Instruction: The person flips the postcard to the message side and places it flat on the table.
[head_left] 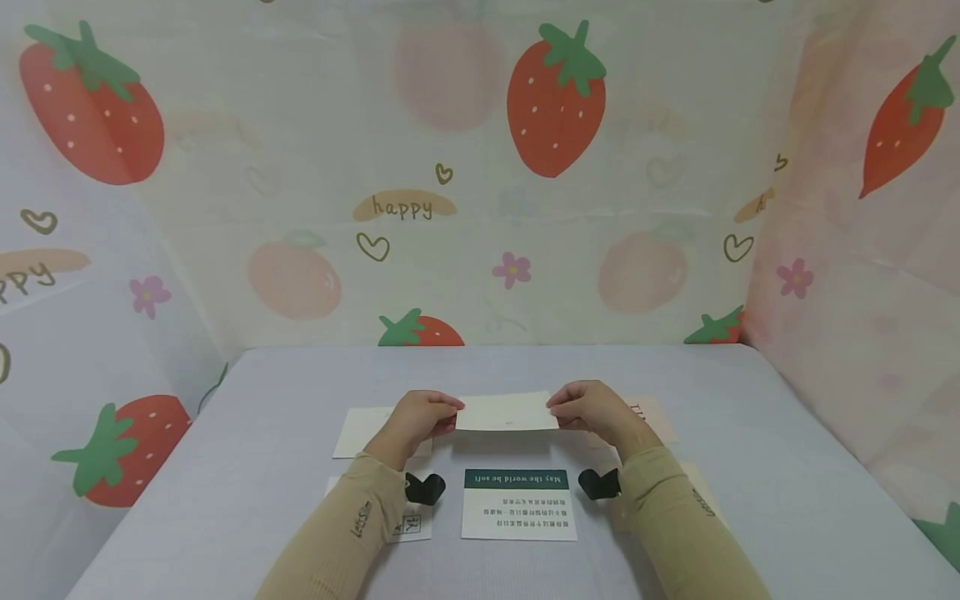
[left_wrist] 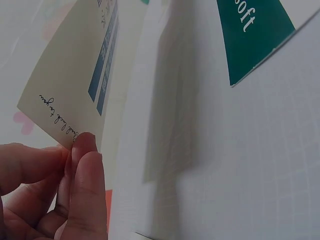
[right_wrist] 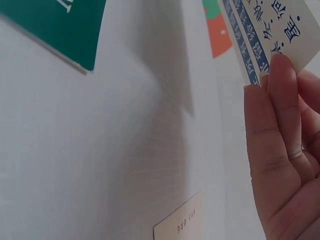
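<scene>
A cream card (head_left: 507, 412) is held up off the table, tilted, between both hands. My left hand (head_left: 420, 415) pinches one short end between thumb and fingers. At the opposite end, my right hand (head_left: 592, 408) pinches the card the same way. The far face shows blue stripes and handwriting-style lettering on the card (left_wrist: 60, 75) in the left wrist view. Chinese characters appear on that face of the card (right_wrist: 300, 30) in the right wrist view. Below the hands lies a white card (head_left: 519, 512) with a green band reading "May the world be soft", upside down.
A white card (head_left: 352, 433) lies behind the left hand, and another (head_left: 416, 527) is partly hidden by the left forearm. Pinkish card (head_left: 660, 419) and cream card (head_left: 701, 479) lie by the right arm. A strawberry-print curtain (head_left: 480, 275) stands behind the white table (head_left: 300, 375).
</scene>
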